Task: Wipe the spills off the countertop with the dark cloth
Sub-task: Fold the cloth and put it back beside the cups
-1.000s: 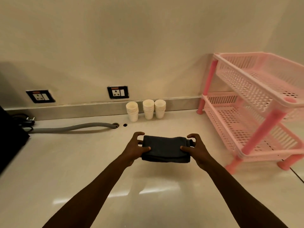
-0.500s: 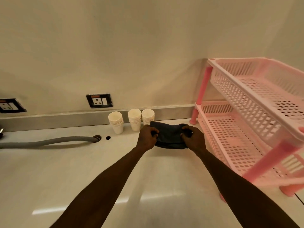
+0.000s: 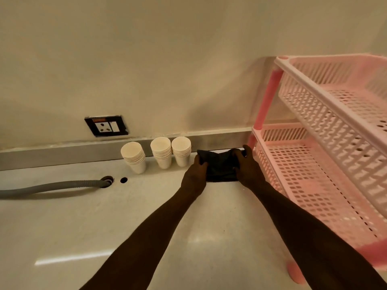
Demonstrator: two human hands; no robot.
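Note:
The folded dark cloth [image 3: 219, 167] lies on the pale countertop [image 3: 104, 216] at the back, close to the wall strip. My left hand [image 3: 195, 174] grips its left edge and my right hand [image 3: 248, 169] grips its right edge. Both arms reach far forward. The cloth sits between the rightmost cup stack and the pink rack's lower tier. I cannot make out any spill on the glossy surface.
Three stacks of white paper cups [image 3: 159, 154] stand by the back wall, left of the cloth. A two-tier pink plastic rack [image 3: 326, 155] fills the right side. A grey hose [image 3: 54, 186] enters a countertop hole [image 3: 106, 181]. A wall socket [image 3: 105, 126] is above.
Both hands have pushed the cloth away from me across the counter, from the middle to the back wall beside the cups and the rack. The view has shifted right and closer.

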